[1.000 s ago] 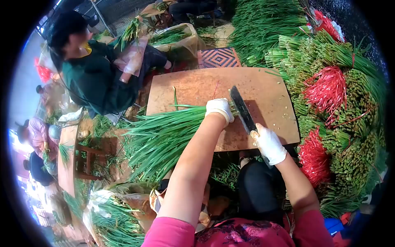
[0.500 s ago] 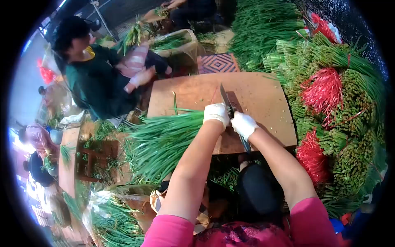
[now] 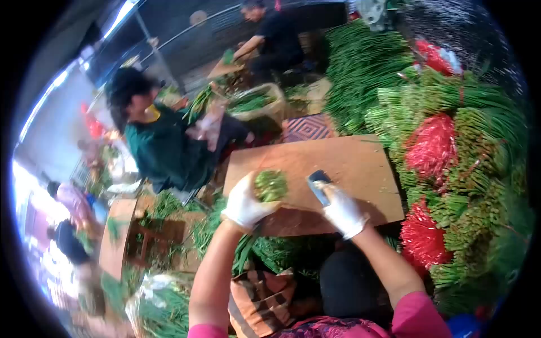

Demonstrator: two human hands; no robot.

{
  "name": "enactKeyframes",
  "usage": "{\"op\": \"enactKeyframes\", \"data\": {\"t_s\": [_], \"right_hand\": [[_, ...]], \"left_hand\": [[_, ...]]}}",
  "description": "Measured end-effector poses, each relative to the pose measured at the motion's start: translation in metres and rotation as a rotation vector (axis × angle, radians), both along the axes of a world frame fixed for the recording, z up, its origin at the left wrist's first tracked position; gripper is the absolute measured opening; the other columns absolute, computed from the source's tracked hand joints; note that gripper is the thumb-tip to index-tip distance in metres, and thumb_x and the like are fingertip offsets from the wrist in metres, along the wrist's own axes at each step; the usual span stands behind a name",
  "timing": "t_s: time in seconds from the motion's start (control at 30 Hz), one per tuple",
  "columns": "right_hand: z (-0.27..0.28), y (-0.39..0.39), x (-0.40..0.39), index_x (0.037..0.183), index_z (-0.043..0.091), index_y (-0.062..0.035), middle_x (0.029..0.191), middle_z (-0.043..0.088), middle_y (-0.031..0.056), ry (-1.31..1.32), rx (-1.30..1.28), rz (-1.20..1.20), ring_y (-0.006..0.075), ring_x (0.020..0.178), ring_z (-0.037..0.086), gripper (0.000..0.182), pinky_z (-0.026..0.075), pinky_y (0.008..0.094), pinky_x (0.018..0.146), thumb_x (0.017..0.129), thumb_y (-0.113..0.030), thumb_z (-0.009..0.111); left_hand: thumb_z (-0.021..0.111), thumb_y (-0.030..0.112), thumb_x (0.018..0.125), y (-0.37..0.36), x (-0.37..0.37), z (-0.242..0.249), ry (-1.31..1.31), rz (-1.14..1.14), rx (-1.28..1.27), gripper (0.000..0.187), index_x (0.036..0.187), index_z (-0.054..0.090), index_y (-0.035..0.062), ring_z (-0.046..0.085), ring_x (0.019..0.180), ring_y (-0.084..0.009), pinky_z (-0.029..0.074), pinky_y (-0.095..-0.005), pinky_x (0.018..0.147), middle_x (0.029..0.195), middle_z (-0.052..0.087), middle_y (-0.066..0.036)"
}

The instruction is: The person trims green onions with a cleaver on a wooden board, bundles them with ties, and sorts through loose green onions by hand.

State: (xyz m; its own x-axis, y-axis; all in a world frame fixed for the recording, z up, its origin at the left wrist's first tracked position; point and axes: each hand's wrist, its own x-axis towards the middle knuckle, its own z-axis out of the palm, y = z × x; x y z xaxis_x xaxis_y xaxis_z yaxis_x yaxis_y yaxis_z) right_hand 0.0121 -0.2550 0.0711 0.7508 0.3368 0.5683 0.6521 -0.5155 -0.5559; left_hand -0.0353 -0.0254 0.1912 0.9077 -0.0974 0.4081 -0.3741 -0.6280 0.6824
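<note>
My left hand (image 3: pixel 245 204), in a white glove, is closed around a bunch of green stalks (image 3: pixel 271 186), probably chives. Its cut ends face upward over the left part of a small wooden table (image 3: pixel 332 152). Long leaves of the bunch hang down below the table's near edge. In my right hand (image 3: pixel 342 212), also gloved in white, is a knife (image 3: pixel 318 183) with a broad dark blade, held over the table to the right of the bunch and apart from it. The glove covers the handle.
Tied green bundles (image 3: pixel 473 186) with red plastic strings (image 3: pixel 431 145) are piled at my right. Long green stalks (image 3: pixel 363 73) lie behind them. A co-worker (image 3: pixel 169 146) sits at the far left of the table; another person (image 3: pixel 276 42) works further back. A striped bag (image 3: pixel 262 301) lies near my legs.
My hands have moved apart. The bunch, earlier lying sideways with its leaves to the left, now stands with its cut ends up. The knife has turned, and the view has shifted.
</note>
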Motion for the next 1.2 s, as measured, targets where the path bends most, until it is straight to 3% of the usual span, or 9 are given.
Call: {"op": "enactKeyframes", "data": {"t_s": [0.17, 0.43, 0.53, 0.6, 0.67, 0.73, 1.0, 1.17, 1.2], "right_hand": [[0.075, 0.075, -0.087, 0.136, 0.030, -0.0019, 0.132, 0.042, 0.0225, 0.383, 0.298, 0.344, 0.0365, 0.122, 0.041, 0.089, 0.034, 0.0374, 0.102, 0.062, -0.021, 0.077], [0.126, 0.082, -0.105, 0.138, 0.028, 0.0007, 0.128, 0.047, 0.0134, 0.451, 1.087, 0.497, 0.0192, 0.116, 0.045, 0.091, 0.034, 0.0323, 0.101, 0.065, -0.020, 0.078], [0.172, 0.041, -0.112, 0.131, 0.036, 0.0000, 0.120, 0.052, 0.0106, 0.529, 1.331, 0.665, 0.0166, 0.109, 0.049, 0.078, 0.038, 0.0320, 0.096, 0.069, -0.025, 0.077], [0.202, 0.008, -0.112, 0.122, 0.045, -0.0019, 0.104, 0.061, 0.0070, 0.466, 1.427, 0.575, 0.0151, 0.089, 0.060, 0.058, 0.050, 0.0310, 0.080, 0.073, -0.016, 0.072], [0.218, -0.031, -0.088, 0.113, 0.052, -0.0036, 0.097, 0.062, 0.0040, 0.269, 1.358, 0.424, 0.0125, 0.084, 0.059, 0.041, 0.050, 0.0290, 0.076, 0.077, -0.016, 0.067], [0.275, -0.082, -0.091, 0.104, 0.058, -0.0041, 0.089, 0.063, 0.0025, -0.016, 1.263, 0.194, 0.0114, 0.083, 0.059, 0.031, 0.048, 0.0281, 0.079, 0.078, -0.019, 0.066], [0.434, -0.270, -0.086, 0.124, 0.044, 0.0002, 0.106, 0.060, 0.0080, -0.573, 0.288, -0.027, 0.0197, 0.098, 0.057, 0.054, 0.044, 0.0339, 0.092, 0.072, 0.002, 0.057], [0.353, -0.401, -0.039, 0.131, 0.040, -0.0028, 0.122, 0.053, 0.0127, -0.457, -0.153, -0.678, 0.0217, 0.111, 0.051, 0.059, 0.038, 0.0334, 0.099, 0.078, -0.016, 0.062], [0.320, -0.415, -0.018, 0.131, 0.040, -0.0027, 0.122, 0.052, 0.0128, -0.351, -0.237, -0.685, 0.0219, 0.111, 0.051, 0.059, 0.038, 0.0335, 0.099, 0.078, -0.016, 0.062]], "left_hand": [[0.078, 0.005, 0.058, -0.005, -0.031, 0.052, -0.040, -0.104, -0.733, 0.067, 0.117, 0.048, -0.0020, 0.057, 0.099, -0.0193, 0.045, -0.0319, 0.089, 0.108, 0.058, -0.009], [0.090, 0.035, 0.047, -0.043, -0.076, 0.084, -0.057, -0.369, -0.666, 0.129, 0.144, 0.010, 0.0059, 0.042, 0.121, -0.0263, 0.037, -0.0385, 0.100, 0.135, 0.037, -0.014], [0.086, 0.036, 0.056, -0.032, -0.085, 0.025, 0.137, -0.407, -0.649, 0.108, 0.139, 0.024, 0.0061, 0.048, 0.114, -0.0220, 0.041, -0.0353, 0.095, 0.130, 0.044, -0.009], [0.067, 0.019, 0.071, 0.000, -0.082, -0.097, -0.002, -0.163, 0.088, 0.041, 0.106, 0.050, 0.0076, 0.059, 0.086, -0.0278, 0.049, -0.0366, 0.073, 0.098, 0.059, -0.012], [0.057, 0.014, 0.080, 0.001, -0.094, -0.173, 0.383, 0.122, 0.559, 0.009, 0.078, 0.064, 0.0082, 0.063, 0.064, -0.0279, 0.052, -0.0354, 0.057, 0.072, 0.066, -0.012], [0.055, 0.015, 0.084, 0.012, -0.127, -0.189, 0.804, 0.041, -0.118, 0.017, 0.092, 0.069, 0.0084, 0.056, 0.056, -0.0117, 0.048, -0.0256, 0.055, 0.065, 0.063, -0.005], [0.061, 0.009, 0.080, 0.104, -0.156, -0.187, 0.597, 0.182, -0.249, 0.023, 0.102, 0.065, 0.0090, 0.063, 0.070, -0.0121, 0.051, -0.0259, 0.063, 0.085, 0.068, -0.008], [0.057, 0.009, 0.082, 0.091, -0.198, -0.120, 0.441, 0.383, 0.275, 0.035, 0.117, 0.058, 0.0096, 0.065, 0.086, -0.0185, 0.052, -0.0316, 0.076, 0.098, 0.065, -0.017], [0.058, 0.013, 0.083, 0.089, -0.213, -0.122, 0.423, 0.360, -0.103, 0.038, 0.121, 0.055, 0.0092, 0.064, 0.091, -0.0229, 0.050, -0.0323, 0.081, 0.104, 0.063, -0.018]]}}
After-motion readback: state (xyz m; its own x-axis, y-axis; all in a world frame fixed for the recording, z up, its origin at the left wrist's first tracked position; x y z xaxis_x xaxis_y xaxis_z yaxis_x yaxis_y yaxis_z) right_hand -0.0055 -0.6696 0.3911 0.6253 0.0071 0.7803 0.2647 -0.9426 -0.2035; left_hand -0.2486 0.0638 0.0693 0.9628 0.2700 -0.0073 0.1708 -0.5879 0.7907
